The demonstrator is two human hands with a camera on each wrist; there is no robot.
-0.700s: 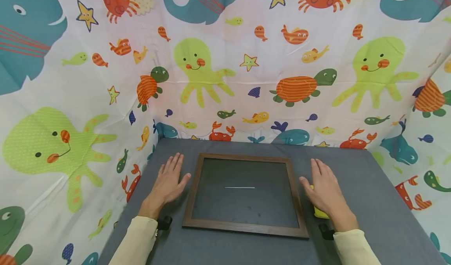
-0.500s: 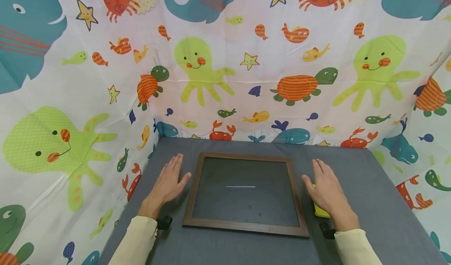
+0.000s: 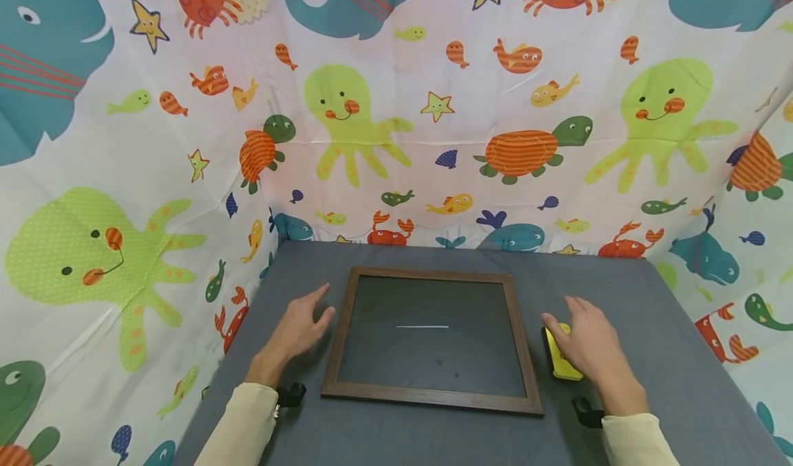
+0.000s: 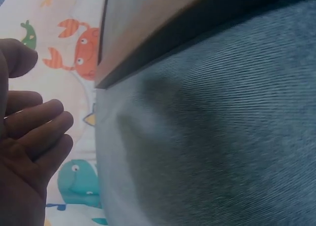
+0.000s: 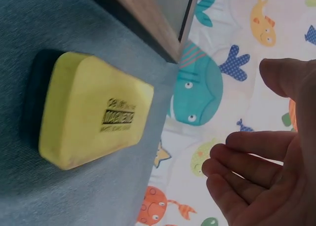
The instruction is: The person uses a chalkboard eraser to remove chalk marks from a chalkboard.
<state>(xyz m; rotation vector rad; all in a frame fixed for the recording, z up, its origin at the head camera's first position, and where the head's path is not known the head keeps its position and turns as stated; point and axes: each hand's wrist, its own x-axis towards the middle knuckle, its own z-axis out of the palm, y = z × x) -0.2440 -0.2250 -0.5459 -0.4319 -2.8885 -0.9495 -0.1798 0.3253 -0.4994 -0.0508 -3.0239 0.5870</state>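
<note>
A wood-framed blackboard (image 3: 427, 366) lies on the grey cloth, with one short white line (image 3: 422, 327) across its middle. To its right is a yellow board eraser (image 3: 565, 366), partly covered by my right hand (image 3: 593, 349) in the head view. The right wrist view shows the whole eraser (image 5: 98, 110) on the cloth, black print on its top, apart from the loosely bent fingers (image 5: 247, 159). Left of the frame, my left hand (image 3: 299, 328) holds nothing; its fingers (image 4: 42, 122) are slightly bent in the left wrist view.
Grey cloth (image 3: 396, 438) covers the table. Behind it and along both sides hangs a white curtain (image 3: 396, 156) printed with sea animals. Each wrist wears a black strap with a small camera, such as the left camera (image 3: 291, 394) and right camera (image 3: 587, 412).
My right hand has shifted right and a little toward me, uncovering more of the eraser. The left hand's fingers have bent more. Board and eraser stay in place.
</note>
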